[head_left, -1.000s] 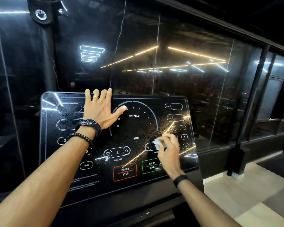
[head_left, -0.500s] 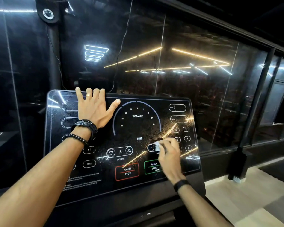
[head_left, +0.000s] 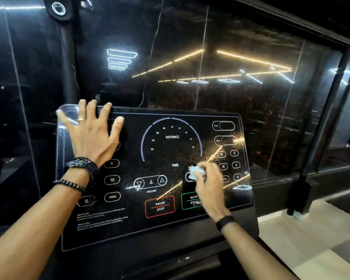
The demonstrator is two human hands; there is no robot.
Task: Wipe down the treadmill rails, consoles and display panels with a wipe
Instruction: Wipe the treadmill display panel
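Right hand (head_left: 208,188) pinches a small crumpled wipe (head_left: 195,171) vs the glossy panel (head_left: 170,225); left hand (head_left: 93,136) flat, fingers spread, bracing top-left. Wipe looks soft, light, prob. easy to drop; keep it bunched at fingertips.

A gym: a treadmill console (head_left: 170,158) marked DISTANCE, TIME, INCLINE and QUICK START faces a dark glass wall (head_left: 240,87) at 12 o'clock reflecting ceiling light strips.

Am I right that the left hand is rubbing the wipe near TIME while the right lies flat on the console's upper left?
Hands swapped. The head view shows the right hand pinching the wipe near TIME, and the left hand flat on the console upper left.
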